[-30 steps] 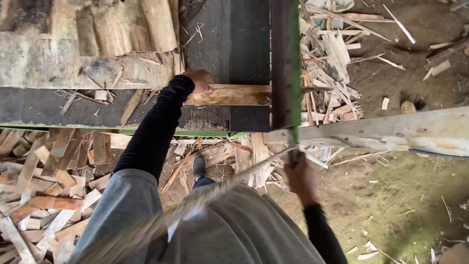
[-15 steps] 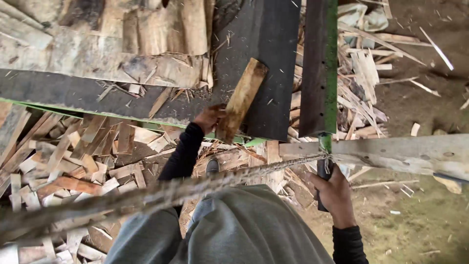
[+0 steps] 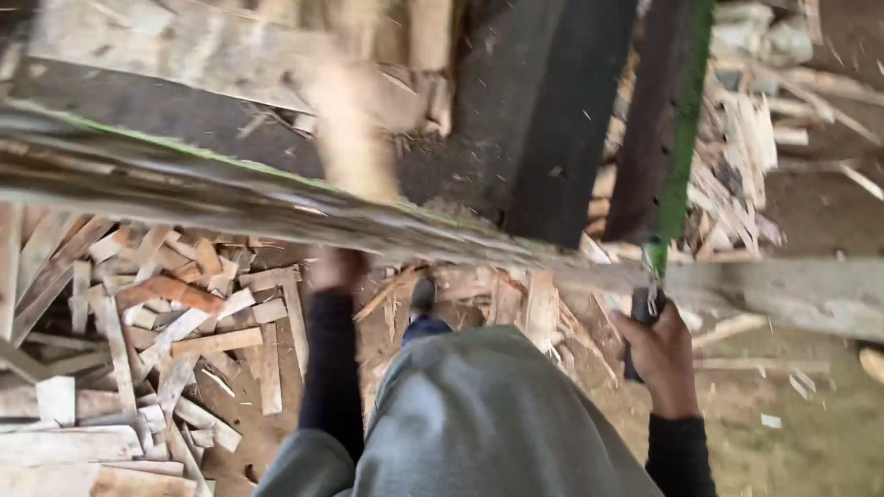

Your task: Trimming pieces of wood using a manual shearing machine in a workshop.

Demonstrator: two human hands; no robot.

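1. Wood, pale and blurred with motion: a short wooden piece [image 3: 354, 129] shows above the left hand [image 3: 336, 269], apart from it, over the dark machine bed [image 3: 543, 120]. Whether it is in the air or lying on the bed cannot be told.
2. That hand, at the end of a dark sleeve, is itself blurred just under the long grey plank [image 3: 230, 198] that crosses the view. Whether its fingers are spread or curled cannot be told; nothing shows in its grip.
3. On the other side, the right hand [image 3: 658, 354] is clenched around a dark handle [image 3: 640, 340] that stands upright just below a green-edged metal rail [image 3: 681, 129].
4. Beside that hand, a weathered beam [image 3: 792, 294] runs off to the right.
5. Below and to the left of the left hand lies a heap of wood offcuts [image 3: 157, 340], many short slats piled loosely on the ground. More splintered scraps [image 3: 746, 156] lie beyond the rail, above the right hand.
6. Judging by these heaps, a good deal of wood has already been cut. No uncut stock can be picked out, so how much is left cannot be told.
7. Nearest the camera is the person's grey top [image 3: 479, 423].
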